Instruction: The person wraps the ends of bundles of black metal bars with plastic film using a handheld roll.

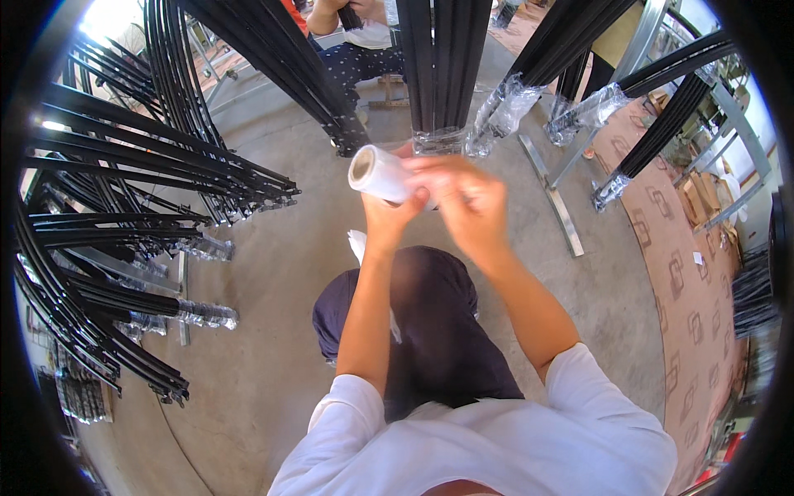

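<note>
Just above the left hand, the roll of clear film is sitting tilted, its open core facing away to that hand's left. Left hand is gripping it from below, thumb lying on the near side. Right hand is showing blurred at the roll's other end, fingers bent; I'm not able to tell if it's pinching film or only touching. I'm guessing a fairly light load: stiff tube at the centre, soft thin film outside. I'm expecting a slick surface that's clinging to itself, so a loose grip is risking spin or slip. As a roll I'm rating it sturdy, but I'm treating the outer layer as easy to tear. For hold, I'm favouring the core ends or a cupped palm under the middle, no fingertips digging into the film. Just beyond both hands, a bundle of black rods is running down to a lower end with clear wrap around it. Well off to the left hand's left, more dark rods are slanting down.
</note>
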`<state>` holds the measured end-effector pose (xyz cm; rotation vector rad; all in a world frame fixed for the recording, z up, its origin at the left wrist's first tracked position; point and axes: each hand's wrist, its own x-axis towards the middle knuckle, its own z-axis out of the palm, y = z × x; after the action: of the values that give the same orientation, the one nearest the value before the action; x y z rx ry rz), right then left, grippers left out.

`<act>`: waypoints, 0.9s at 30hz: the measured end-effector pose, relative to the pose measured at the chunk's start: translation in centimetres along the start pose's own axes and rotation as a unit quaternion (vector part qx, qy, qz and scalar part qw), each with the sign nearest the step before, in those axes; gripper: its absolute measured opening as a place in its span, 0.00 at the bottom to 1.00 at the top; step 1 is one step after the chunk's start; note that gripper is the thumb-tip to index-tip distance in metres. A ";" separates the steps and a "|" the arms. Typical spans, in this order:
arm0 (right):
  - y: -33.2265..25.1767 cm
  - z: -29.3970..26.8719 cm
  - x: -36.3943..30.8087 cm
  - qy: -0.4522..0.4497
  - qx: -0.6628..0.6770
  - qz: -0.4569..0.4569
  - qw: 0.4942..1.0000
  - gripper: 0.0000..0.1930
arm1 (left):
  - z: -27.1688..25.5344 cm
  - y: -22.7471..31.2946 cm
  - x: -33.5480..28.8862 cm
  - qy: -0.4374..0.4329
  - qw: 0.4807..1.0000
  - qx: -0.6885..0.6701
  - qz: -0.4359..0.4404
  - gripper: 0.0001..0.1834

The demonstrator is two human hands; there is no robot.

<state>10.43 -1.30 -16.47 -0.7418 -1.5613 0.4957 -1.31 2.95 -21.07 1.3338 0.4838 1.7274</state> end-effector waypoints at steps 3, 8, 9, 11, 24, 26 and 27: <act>0.8 -1.1 2.4 0.187 -0.114 -0.009 0.976 0.14 | -0.6 -0.2 -0.1 0.003 0.998 -0.054 -0.024 0.30; 2.3 -2.7 4.2 -0.075 0.173 0.110 0.976 0.19 | -1.1 -0.4 -0.1 -0.048 0.987 -0.131 -0.077 0.30; 2.2 -2.8 4.2 -0.119 0.168 0.124 0.971 0.18 | -1.5 -0.5 -0.2 -0.063 0.985 -0.137 -0.083 0.30; 2.5 -2.9 4.0 -0.122 0.133 0.126 0.976 0.19 | -1.7 -0.9 -0.1 -0.040 0.977 -0.175 -0.116 0.30; 2.3 -2.9 2.9 -0.054 0.103 0.165 0.979 0.15 | -2.4 -0.7 3.1 -0.103 0.958 -0.160 -0.214 0.28; 2.3 -2.8 2.9 -0.049 0.095 0.161 0.981 0.15 | -1.3 -0.1 3.2 -0.106 0.971 -0.113 -0.181 0.30; 2.4 -2.8 2.8 -0.045 0.096 0.154 0.982 0.15 | -0.9 0.2 3.0 -0.114 0.982 -0.072 -0.132 0.31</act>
<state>13.55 2.09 -15.79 -0.8242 -1.4627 0.9077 -2.38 5.48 -19.51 1.2816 0.3776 1.3479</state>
